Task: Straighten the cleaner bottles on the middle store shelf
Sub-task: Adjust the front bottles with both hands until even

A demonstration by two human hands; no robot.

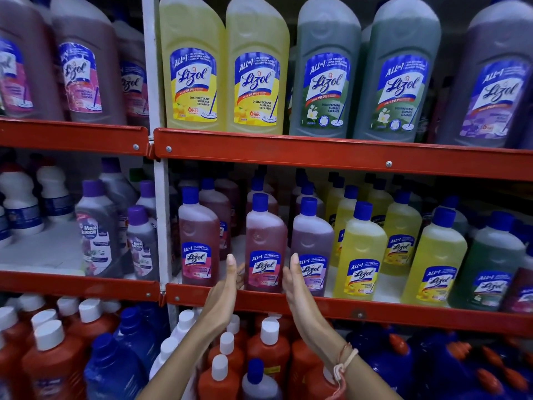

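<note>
A pink Lizol cleaner bottle (265,243) with a blue cap stands upright at the front of the middle shelf (375,310), label facing me. My left hand (223,293) is open just left of its base, fingers straight, fingertips close to the bottle's side. My right hand (297,287) is open just right of it, palm facing the bottle. Whether either palm touches the bottle I cannot tell. Another pink bottle (197,238) stands to the left and a lilac one (311,246) to the right, followed by yellow bottles (360,255) and a green one (487,269).
Large yellow, green and purple Lizol jugs (256,67) fill the top shelf. Red and blue bottles with white caps (268,342) crowd the bottom shelf under my arms. A white upright post (160,212) divides the bay from Maxkleen bottles (96,226) at left.
</note>
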